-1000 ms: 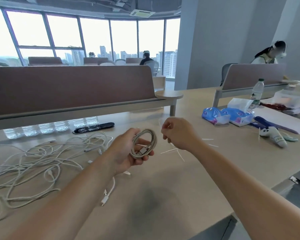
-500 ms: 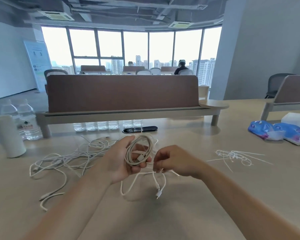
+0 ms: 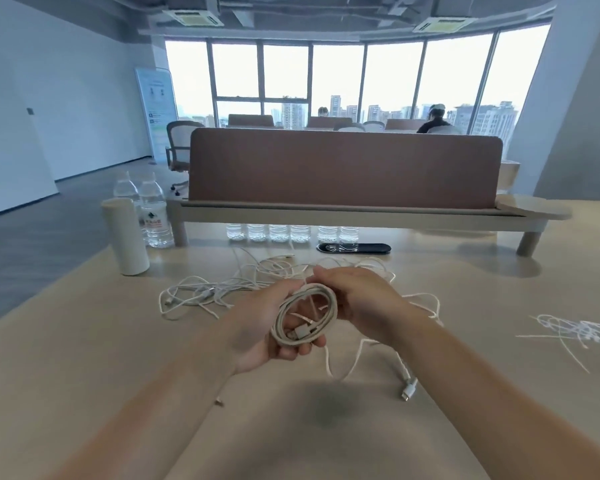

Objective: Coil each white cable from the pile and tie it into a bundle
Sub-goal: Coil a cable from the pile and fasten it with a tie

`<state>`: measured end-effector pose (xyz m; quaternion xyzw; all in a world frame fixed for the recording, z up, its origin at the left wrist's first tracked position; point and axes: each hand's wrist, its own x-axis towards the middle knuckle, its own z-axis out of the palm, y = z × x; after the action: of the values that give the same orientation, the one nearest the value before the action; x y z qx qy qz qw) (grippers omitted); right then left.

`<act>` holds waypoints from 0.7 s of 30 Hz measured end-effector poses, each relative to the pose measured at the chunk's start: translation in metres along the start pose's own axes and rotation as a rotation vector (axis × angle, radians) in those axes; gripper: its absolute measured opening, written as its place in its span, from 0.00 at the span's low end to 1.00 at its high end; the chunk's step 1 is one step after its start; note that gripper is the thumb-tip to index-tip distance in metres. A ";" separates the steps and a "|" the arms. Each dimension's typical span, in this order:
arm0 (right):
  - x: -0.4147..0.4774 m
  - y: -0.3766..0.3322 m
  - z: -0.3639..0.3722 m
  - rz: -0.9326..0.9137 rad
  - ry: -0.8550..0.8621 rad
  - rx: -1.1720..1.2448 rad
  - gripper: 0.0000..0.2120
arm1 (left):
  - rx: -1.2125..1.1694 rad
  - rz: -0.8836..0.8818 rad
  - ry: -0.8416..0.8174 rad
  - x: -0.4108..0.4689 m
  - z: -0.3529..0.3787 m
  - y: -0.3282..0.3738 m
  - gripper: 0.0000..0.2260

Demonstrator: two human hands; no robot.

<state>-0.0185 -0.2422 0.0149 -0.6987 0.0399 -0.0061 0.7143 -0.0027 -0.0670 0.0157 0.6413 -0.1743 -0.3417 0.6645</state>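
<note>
Head view: left hand (image 3: 267, 327) grips the coil (image 3: 305, 318) in curled fingers, just above the tabletop (image 3: 84, 341). Right hand (image 3: 357, 299) pinches its top edge. Pile (image 3: 257, 275) lies just behind both hands. A loose grip could let the loops spring open before tying.

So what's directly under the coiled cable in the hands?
The coiled cable lies on the left hand, whose palm and fingers show through the loop. The right hand covers its upper right edge, so any tie there is hidden.
</note>
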 end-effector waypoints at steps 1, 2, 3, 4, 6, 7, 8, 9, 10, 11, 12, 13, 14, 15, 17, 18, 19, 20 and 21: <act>0.003 0.001 0.004 -0.006 -0.029 0.014 0.17 | 0.010 -0.002 0.003 -0.002 -0.004 -0.002 0.22; 0.005 0.002 0.008 -0.014 -0.055 0.025 0.15 | 0.016 -0.005 0.006 -0.003 -0.008 -0.003 0.22; 0.007 0.002 0.012 -0.023 -0.083 0.028 0.12 | 0.020 -0.008 0.006 -0.004 -0.012 -0.005 0.22; 0.009 0.002 0.016 -0.031 -0.113 0.023 0.10 | 0.026 -0.011 0.006 -0.006 -0.016 -0.006 0.22; 0.011 0.001 0.025 -0.043 -0.158 -0.004 0.08 | 0.037 -0.015 0.015 -0.008 -0.023 -0.008 0.22; 0.012 0.002 0.029 -0.045 -0.164 -0.018 0.07 | 0.039 -0.017 0.021 -0.009 -0.026 -0.009 0.22; 0.014 0.002 0.033 -0.045 -0.164 -0.028 0.08 | 0.039 -0.020 0.026 -0.010 -0.030 -0.009 0.22; 0.015 0.003 0.036 -0.043 -0.162 -0.033 0.09 | 0.040 -0.021 0.029 -0.011 -0.033 -0.010 0.21; 0.015 0.003 0.039 -0.038 -0.153 -0.028 0.10 | 0.041 -0.022 0.032 -0.012 -0.035 -0.011 0.21; 0.017 0.004 0.042 -0.034 -0.133 -0.012 0.10 | 0.043 -0.023 0.034 -0.012 -0.038 -0.012 0.21; 0.018 0.004 0.044 -0.031 -0.093 0.008 0.09 | 0.040 -0.025 0.040 -0.013 -0.040 -0.013 0.21; 0.021 0.005 0.045 -0.030 -0.034 0.019 0.09 | 0.029 -0.030 0.052 -0.014 -0.043 -0.014 0.22; 0.023 0.004 0.045 -0.032 0.034 0.013 0.09 | 0.013 -0.037 0.066 -0.015 -0.046 -0.014 0.22; 0.025 0.004 0.045 -0.040 0.094 -0.011 0.09 | -0.010 -0.043 0.084 -0.015 -0.050 -0.015 0.22; 0.025 0.004 0.043 -0.069 0.158 -0.085 0.09 | -0.065 -0.055 0.131 -0.016 -0.058 -0.013 0.23; 0.024 0.004 0.042 -0.081 0.167 -0.129 0.09 | -0.091 -0.054 0.157 -0.016 -0.061 -0.012 0.23; 0.024 0.004 0.042 -0.086 0.169 -0.170 0.09 | -0.113 -0.049 0.181 -0.015 -0.064 -0.011 0.23; 0.023 0.004 0.043 -0.083 0.169 -0.206 0.09 | -0.131 -0.041 0.206 -0.014 -0.066 -0.010 0.23; 0.022 0.004 0.043 -0.075 0.169 -0.239 0.09 | -0.150 -0.033 0.232 -0.012 -0.068 -0.009 0.23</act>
<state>0.0060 -0.2001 0.0112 -0.7766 0.0740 -0.0867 0.6196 0.0324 -0.0088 0.0014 0.6280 -0.0596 -0.2881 0.7205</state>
